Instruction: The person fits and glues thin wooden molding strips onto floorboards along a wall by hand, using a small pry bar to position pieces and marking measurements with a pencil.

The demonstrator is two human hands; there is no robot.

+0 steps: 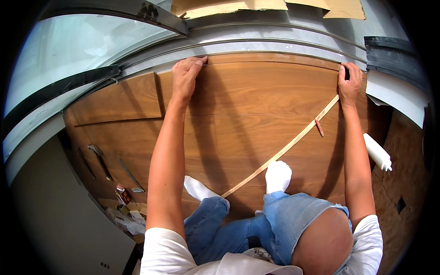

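Observation:
A narrow brown wood strip lies along the far edge of the plank floor, close against the metal door track. At the strip's left end, my left hand presses with its thumb and fingers closed on the edge. My right hand grips the right end, its fingers curled down. Close below the right hand, a long pale wooden lath runs diagonally down to my feet. Across the lath lies a short red pencil.
Loose planks are stacked at the left. A hammer, a flat metal tool and a small box lie nearer. On the right rests a white squeeze bottle. Glass door panels stand far left; cardboard lies beyond the track.

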